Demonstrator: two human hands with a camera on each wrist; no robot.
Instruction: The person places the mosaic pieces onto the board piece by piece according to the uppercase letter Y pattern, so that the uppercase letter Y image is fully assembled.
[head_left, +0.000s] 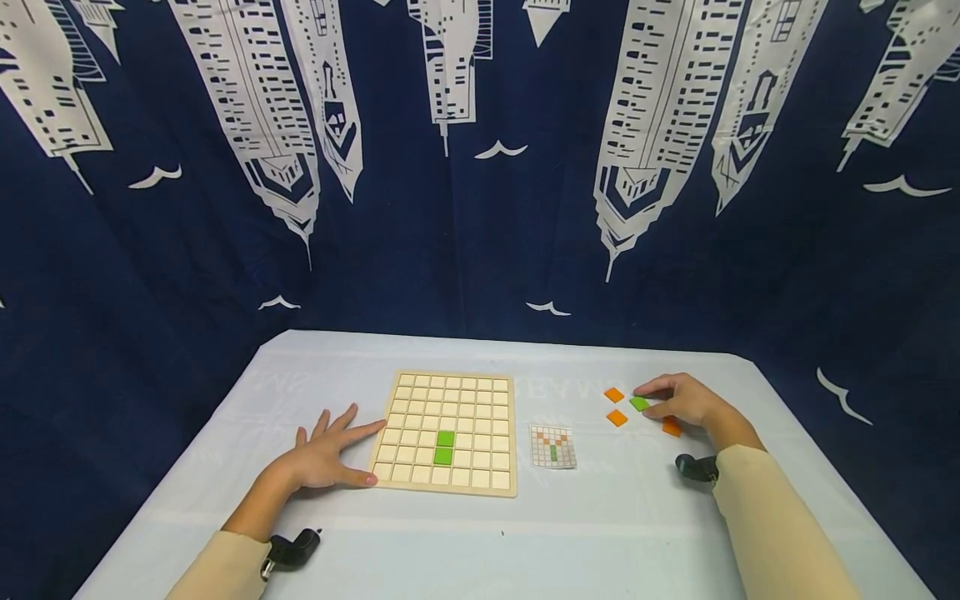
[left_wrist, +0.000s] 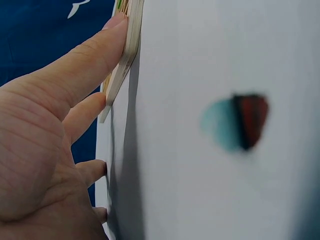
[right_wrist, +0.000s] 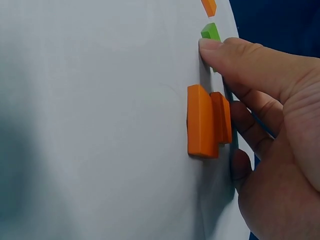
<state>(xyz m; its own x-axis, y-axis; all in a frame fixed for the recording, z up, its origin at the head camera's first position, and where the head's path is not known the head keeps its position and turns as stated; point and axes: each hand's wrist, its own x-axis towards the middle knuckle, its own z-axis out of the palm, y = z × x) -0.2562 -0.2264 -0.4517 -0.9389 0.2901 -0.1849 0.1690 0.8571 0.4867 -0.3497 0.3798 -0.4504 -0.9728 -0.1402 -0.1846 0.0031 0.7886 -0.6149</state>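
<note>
My left hand (head_left: 322,458) lies with fingers spread at the left side of a wooden grid board (head_left: 482,439). Its thumb and index finger touch the board's edge, as the left wrist view confirms. Two green square tiles (head_left: 444,456) sit in the grid, one above the other. Farther right, my right hand (head_left: 686,402) pinches a loose green tile (head_left: 639,403) between thumb and fingertip at the table surface. In the right wrist view, the thumb covers part of that green tile (right_wrist: 211,32), and orange tiles (right_wrist: 201,122) lie under the palm side.
Between the board and the loose tiles lies a small pattern card (head_left: 552,447) with a printed coloured grid. Two orange tiles (head_left: 617,417) rest left of the right hand. Another orange piece (head_left: 671,427) shows beneath it. A dark blue printed cloth (head_left: 457,233) hangs behind the white table (head_left: 420,550).
</note>
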